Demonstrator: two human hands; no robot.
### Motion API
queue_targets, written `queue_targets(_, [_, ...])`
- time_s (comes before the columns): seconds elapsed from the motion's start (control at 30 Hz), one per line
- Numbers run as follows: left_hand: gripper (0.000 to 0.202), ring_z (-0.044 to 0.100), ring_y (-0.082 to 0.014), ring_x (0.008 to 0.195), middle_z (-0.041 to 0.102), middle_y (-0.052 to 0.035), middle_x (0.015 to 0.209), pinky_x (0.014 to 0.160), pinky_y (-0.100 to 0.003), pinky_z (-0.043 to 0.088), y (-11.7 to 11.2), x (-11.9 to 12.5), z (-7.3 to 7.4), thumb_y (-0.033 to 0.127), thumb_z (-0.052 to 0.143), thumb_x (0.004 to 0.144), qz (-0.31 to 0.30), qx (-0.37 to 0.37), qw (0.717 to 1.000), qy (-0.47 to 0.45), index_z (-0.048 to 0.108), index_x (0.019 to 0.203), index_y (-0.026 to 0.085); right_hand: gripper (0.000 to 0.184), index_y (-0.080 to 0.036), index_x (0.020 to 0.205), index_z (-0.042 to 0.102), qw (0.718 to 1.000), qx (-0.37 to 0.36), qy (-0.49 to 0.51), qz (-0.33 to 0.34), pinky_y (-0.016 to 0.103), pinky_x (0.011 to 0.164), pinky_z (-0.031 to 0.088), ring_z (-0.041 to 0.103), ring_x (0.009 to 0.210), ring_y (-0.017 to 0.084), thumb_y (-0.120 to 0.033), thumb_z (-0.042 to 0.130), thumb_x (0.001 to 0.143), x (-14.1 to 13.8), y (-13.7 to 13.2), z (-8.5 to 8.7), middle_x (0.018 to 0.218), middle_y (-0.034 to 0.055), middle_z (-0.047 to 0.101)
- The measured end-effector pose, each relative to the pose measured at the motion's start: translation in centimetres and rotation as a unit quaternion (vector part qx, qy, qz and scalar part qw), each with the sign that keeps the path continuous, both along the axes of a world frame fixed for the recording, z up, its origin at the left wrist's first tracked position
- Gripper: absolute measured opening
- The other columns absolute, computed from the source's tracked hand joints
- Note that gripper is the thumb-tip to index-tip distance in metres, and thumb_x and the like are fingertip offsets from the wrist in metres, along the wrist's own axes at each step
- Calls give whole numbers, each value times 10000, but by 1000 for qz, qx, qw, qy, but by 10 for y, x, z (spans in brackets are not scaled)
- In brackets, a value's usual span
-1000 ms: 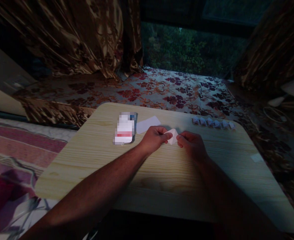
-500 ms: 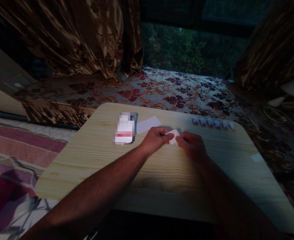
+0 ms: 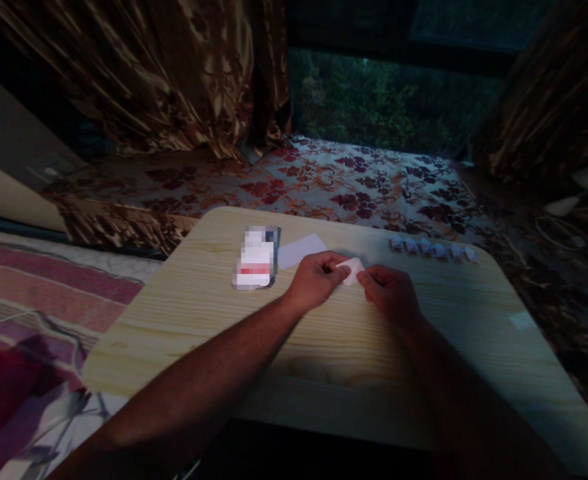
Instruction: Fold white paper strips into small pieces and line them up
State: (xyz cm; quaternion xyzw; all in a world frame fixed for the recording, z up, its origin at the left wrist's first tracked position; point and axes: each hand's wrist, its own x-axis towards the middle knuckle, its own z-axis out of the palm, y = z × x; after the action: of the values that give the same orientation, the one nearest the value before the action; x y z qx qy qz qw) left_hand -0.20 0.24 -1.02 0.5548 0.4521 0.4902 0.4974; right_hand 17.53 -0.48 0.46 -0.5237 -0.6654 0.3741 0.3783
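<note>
The pale tabletop (image 3: 324,347) carries it all. The left hand (image 3: 314,283) and right hand (image 3: 391,293) meet above its middle. A row of folded pieces (image 3: 434,249) lies far right, a card stack (image 3: 255,267) and a white slip (image 3: 301,250) left. Both grips pinch narrow on 1 small white paper piece (image 3: 351,270), held between them. Since 1 second ago the hands have closed in and the paper shows smaller: the fold seems tighter.

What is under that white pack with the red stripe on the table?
A dark, flat thing shows past the white pack's far right edge, lying on the wooden table. The pack covers the rest, so what it is cannot be told.
</note>
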Motion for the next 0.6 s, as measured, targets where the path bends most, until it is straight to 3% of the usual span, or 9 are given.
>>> queue_targets(0.3, [248, 498, -93, 524, 610, 5, 605, 515, -222, 361, 0, 1, 1, 329, 686, 777, 21, 6, 1000, 11, 719, 915, 126, 344, -169, 629, 638, 999, 3, 46, -15, 218, 414, 284, 383, 407, 73, -399, 577, 877, -1, 3, -7, 484, -28, 533])
queue_targets(0.43, [231, 494, -96, 504, 592, 15, 578, 493, -219, 343, 1, -1, 3, 331, 685, 772, 64, 3, 998, 20, 706, 882, 129, 258, -176, 982, 712, 992, 12, 105, -68, 223, 366, 303, 405, 365, 81, -338, 540, 878, 0, 7, -11, 612, -4, 649])
queue_targets(0.6, [210, 501, -97, 505, 600, 13, 592, 492, -220, 345, 2, -1, 4, 321, 682, 765, 78, 1, 997, 16, 702, 857, 132, 382, -175, 1186, 693, 996, 0, 59, -72, 212, 363, 336, 416, 310, 100, -246, 515, 854, 4, 5, -5, 371, -63, 483])
